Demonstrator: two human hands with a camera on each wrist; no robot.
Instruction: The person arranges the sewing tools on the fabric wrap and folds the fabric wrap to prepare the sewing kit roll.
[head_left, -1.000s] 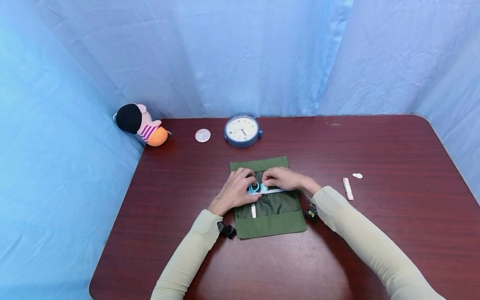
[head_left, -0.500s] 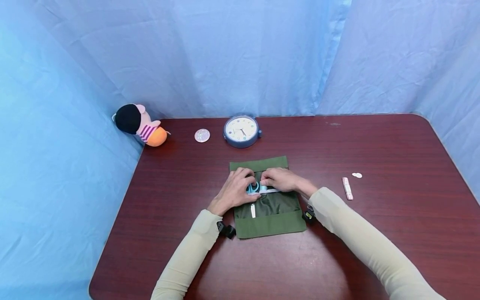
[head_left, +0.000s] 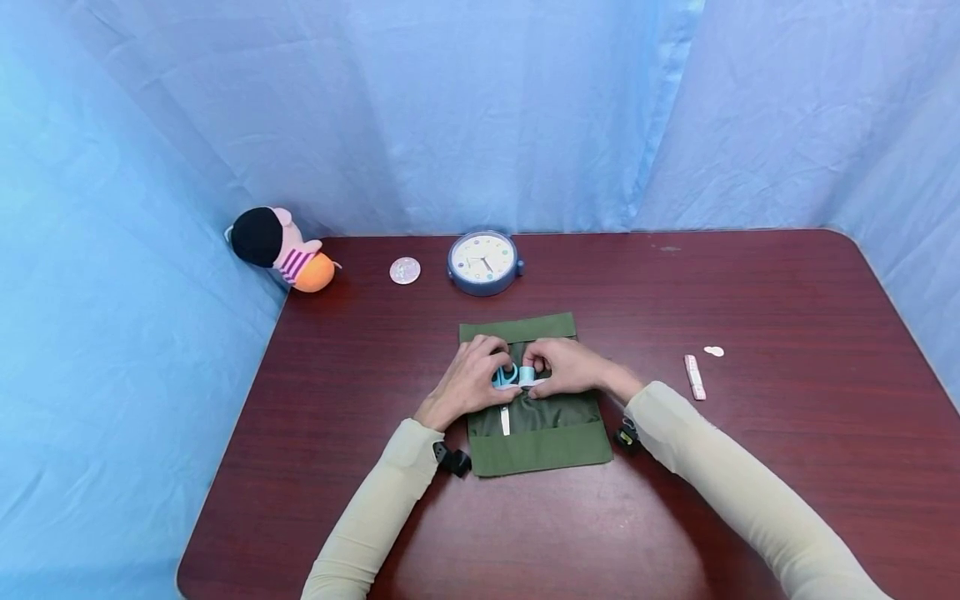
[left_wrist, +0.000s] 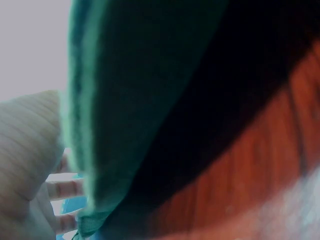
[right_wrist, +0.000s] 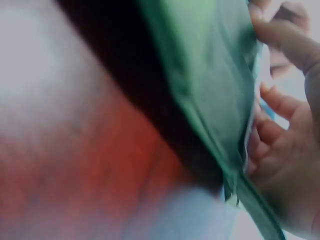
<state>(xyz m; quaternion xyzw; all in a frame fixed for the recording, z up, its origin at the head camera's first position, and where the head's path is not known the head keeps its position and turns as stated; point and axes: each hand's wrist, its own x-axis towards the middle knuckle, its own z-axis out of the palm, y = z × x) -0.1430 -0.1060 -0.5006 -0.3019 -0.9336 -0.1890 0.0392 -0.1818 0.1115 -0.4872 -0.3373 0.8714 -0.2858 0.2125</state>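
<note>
An unfolded green fabric roll (head_left: 542,451) lies at the middle of the table, with a white elastic band (head_left: 535,383) across it. Blue-handled scissors (head_left: 506,421) sit under the band, blades toward the near edge. Just right of their handles is a small light-blue spool (head_left: 527,374). My left hand (head_left: 472,375) curls over the scissors' handles, its thumb pinching the band. With fingers at the far side of the spool and thumb at its near side, my right hand (head_left: 573,367) grips it against the band. Both wrist views show mostly green cloth; the fingertips are partly hidden.
A blue alarm clock (head_left: 484,262) and a shiny round disc (head_left: 405,271) stand behind the roll. The plush toy (head_left: 281,250) sits at the back left corner. To the right lie a folded tape measure (head_left: 695,377) and a small white piece (head_left: 714,351).
My right thumb has come down to the near side of the spool and band, and that hand has opened wider around them. The left hand keeps its place.
</note>
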